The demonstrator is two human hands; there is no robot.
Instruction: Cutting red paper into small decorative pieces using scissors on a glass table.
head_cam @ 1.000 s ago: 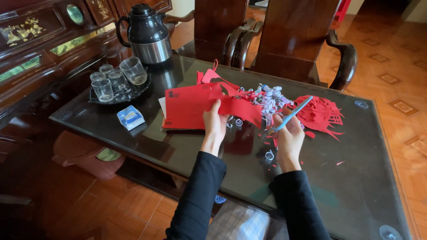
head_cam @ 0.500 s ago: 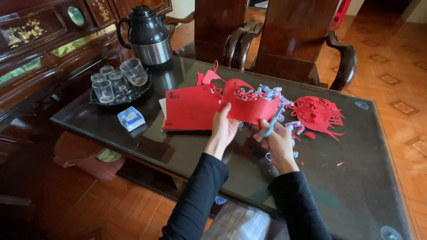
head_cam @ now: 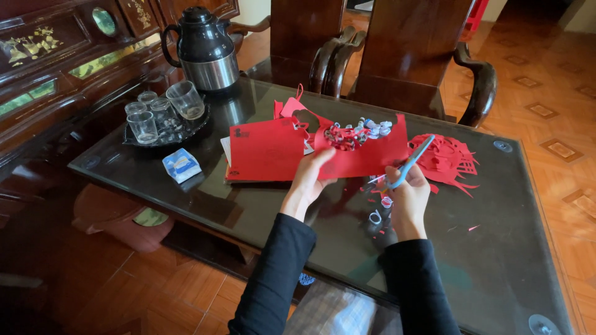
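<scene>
Since the earlier frame, the left hand (head_cam: 313, 174) has lifted the red paper sheet (head_cam: 366, 155) higher and tilted it up off the glass counter (head_cam: 248, 205), while the right hand (head_cam: 406, 192) has come in close at the sheet's right edge. The counter spans most of the view; the sheet is held above its middle, with a flat stack of red paper (head_cam: 267, 152) lying just to the left and a finished red cut-out (head_cam: 450, 158) to the right. At the far left stand a dark kettle (head_cam: 205, 46) and a tray of glasses (head_cam: 164, 118), with a small blue packet (head_cam: 182, 165) nearer.

Left hand: closed, pinching the sheet's lower edge. Right hand: gripping a slim blue cutting tool (head_cam: 413, 162), tip pointing far and right.

Risks, as I judge them: the thin sheet, held by one edge only, could sag or tear near the cut holes; the blade sits close to the left fingers; loose paper scraps (head_cam: 379, 214) on the glass could slide off the near edge.
</scene>
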